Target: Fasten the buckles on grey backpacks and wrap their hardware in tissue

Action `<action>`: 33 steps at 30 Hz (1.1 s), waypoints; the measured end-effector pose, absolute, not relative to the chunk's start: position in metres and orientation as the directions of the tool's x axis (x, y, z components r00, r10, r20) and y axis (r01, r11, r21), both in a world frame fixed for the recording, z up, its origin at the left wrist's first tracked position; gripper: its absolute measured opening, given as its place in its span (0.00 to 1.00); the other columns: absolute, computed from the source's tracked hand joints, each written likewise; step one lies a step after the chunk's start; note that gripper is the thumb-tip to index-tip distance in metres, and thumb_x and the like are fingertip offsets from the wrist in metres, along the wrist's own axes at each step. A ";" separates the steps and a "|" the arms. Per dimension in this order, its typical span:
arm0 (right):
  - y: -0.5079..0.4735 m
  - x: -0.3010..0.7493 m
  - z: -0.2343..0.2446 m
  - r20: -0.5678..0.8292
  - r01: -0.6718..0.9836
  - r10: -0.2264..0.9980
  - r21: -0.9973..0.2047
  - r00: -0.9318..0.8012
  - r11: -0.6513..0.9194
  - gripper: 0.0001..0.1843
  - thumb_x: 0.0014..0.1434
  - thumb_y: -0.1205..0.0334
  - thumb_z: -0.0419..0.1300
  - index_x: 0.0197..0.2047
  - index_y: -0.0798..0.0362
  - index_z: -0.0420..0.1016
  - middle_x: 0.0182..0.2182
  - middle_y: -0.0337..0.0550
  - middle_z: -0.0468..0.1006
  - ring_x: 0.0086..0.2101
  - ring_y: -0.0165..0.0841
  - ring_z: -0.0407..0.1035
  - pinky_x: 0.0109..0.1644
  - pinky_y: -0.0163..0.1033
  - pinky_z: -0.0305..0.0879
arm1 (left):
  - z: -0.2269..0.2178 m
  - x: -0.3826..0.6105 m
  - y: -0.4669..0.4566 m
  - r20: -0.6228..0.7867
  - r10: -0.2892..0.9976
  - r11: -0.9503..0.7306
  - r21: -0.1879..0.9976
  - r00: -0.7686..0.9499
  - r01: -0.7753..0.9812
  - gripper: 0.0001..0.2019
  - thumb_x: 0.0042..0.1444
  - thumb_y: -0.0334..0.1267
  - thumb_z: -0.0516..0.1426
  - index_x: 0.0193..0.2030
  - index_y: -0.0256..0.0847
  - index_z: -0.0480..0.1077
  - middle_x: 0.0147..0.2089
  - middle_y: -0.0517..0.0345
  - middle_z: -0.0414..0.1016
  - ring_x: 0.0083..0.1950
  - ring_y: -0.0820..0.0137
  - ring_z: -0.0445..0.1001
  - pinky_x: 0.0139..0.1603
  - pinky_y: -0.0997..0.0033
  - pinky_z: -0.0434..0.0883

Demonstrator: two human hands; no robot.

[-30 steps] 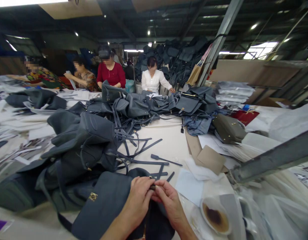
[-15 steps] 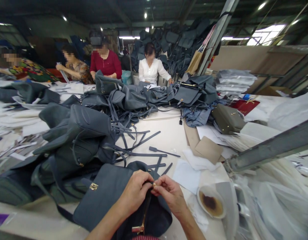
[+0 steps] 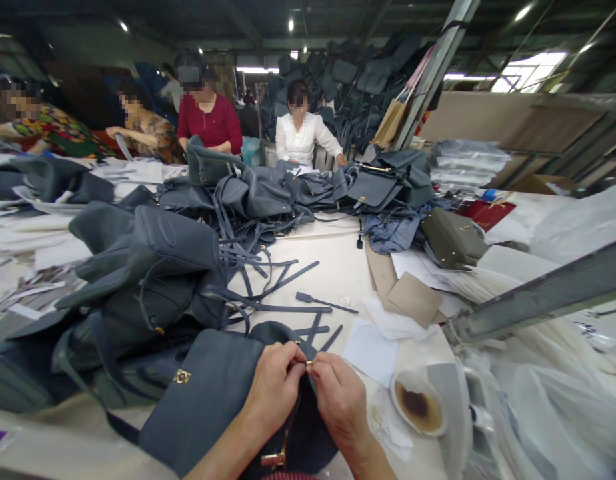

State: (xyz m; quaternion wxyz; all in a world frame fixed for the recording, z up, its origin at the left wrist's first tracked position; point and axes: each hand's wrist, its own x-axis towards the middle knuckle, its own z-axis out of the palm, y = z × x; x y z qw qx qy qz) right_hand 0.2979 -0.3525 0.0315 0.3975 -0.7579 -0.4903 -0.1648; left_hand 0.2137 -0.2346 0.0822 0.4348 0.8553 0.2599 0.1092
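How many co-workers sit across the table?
4, left to right: person in a patterned top, person in a print top, person in a red top, person in a white blouse. Others may be hidden.

The table [image 3: 308, 280] is stretching out ahead of my fingers [image 3: 322, 368], with loose grey leather straps [image 3: 273, 308] lying just beyond them. To the right of my fingers, a pale blue sheet of paper [image 3: 371, 351] is lying near a stained white dish [image 3: 418, 403], and tan card pieces [image 3: 413, 300] are resting farther off. To the left of my fingers, a heap of dark grey leather bags [image 3: 138, 267] is sitting on the table.
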 end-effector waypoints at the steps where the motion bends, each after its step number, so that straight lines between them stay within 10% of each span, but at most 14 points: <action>1: -0.351 0.298 0.032 0.658 0.881 0.597 -0.419 0.460 -0.217 0.10 0.65 0.69 0.53 0.34 0.50 0.72 0.30 0.44 0.78 0.31 0.34 0.71 0.35 0.36 0.64 | 0.082 0.214 -0.234 -0.061 0.544 -0.449 0.821 0.837 0.352 0.07 0.53 0.31 0.52 0.29 0.42 0.70 0.31 0.57 0.74 0.37 0.64 0.72 0.41 0.66 0.65; 7: -0.344 0.278 0.029 0.638 0.869 0.636 -0.483 0.435 -0.110 0.13 0.66 0.68 0.49 0.32 0.49 0.70 0.27 0.42 0.79 0.27 0.33 0.72 0.31 0.37 0.65 | 0.077 0.215 -0.231 -0.112 0.607 -0.238 0.919 0.787 0.313 0.06 0.51 0.31 0.53 0.28 0.41 0.71 0.28 0.60 0.76 0.33 0.67 0.74 0.37 0.70 0.67; 13: -0.401 0.285 0.000 0.142 0.573 0.806 -0.772 0.575 -0.273 0.13 0.67 0.56 0.48 0.48 0.46 0.71 0.23 0.34 0.79 0.21 0.31 0.74 0.27 0.31 0.68 | 0.074 0.212 -0.224 -0.235 0.603 0.031 0.962 0.762 0.272 0.03 0.48 0.32 0.56 0.28 0.39 0.72 0.26 0.60 0.77 0.31 0.69 0.74 0.35 0.71 0.67; 17: -0.464 0.328 -0.021 -0.011 0.656 0.744 -0.464 0.668 -0.596 0.13 0.62 0.52 0.54 0.31 0.45 0.76 0.17 0.38 0.77 0.21 0.37 0.75 0.23 0.35 0.67 | 0.072 0.212 -0.215 -0.269 0.592 0.198 0.962 0.759 0.186 0.02 0.46 0.32 0.58 0.29 0.38 0.72 0.25 0.59 0.77 0.30 0.69 0.75 0.35 0.72 0.67; 20: -0.484 0.336 -0.021 0.162 0.696 0.689 -0.335 0.706 -0.635 0.17 0.61 0.65 0.49 0.40 0.48 0.80 0.39 0.52 0.83 0.39 0.46 0.79 0.36 0.43 0.74 | 0.068 0.216 -0.207 -0.285 0.589 0.265 0.952 0.756 0.152 0.04 0.45 0.33 0.60 0.29 0.37 0.71 0.25 0.59 0.77 0.29 0.70 0.75 0.36 0.72 0.67; 23: -0.467 0.313 0.001 0.265 0.707 0.695 -0.516 0.668 -0.483 0.19 0.62 0.66 0.48 0.51 0.49 0.76 0.51 0.53 0.79 0.49 0.44 0.75 0.48 0.44 0.74 | 0.063 0.223 -0.201 -0.298 0.576 0.306 0.942 0.761 0.137 0.06 0.44 0.34 0.61 0.30 0.38 0.70 0.25 0.59 0.77 0.29 0.71 0.75 0.35 0.72 0.68; 27: -0.412 0.270 0.038 0.086 0.543 0.910 -0.824 0.405 -0.164 0.12 0.66 0.62 0.51 0.46 0.48 0.76 0.35 0.43 0.82 0.31 0.32 0.77 0.36 0.33 0.73 | 0.062 0.224 -0.199 -0.282 0.572 0.321 0.941 0.770 0.107 0.09 0.43 0.35 0.62 0.33 0.37 0.71 0.27 0.57 0.78 0.29 0.69 0.76 0.37 0.70 0.69; 33: -0.358 0.248 0.045 0.018 0.612 0.999 -0.791 0.045 -0.014 0.16 0.63 0.72 0.50 0.48 0.51 0.74 0.42 0.46 0.81 0.42 0.35 0.75 0.47 0.37 0.71 | 0.098 0.164 -0.192 -0.157 0.687 0.165 0.985 0.710 0.058 0.13 0.49 0.36 0.61 0.43 0.39 0.73 0.42 0.54 0.80 0.45 0.67 0.76 0.48 0.71 0.68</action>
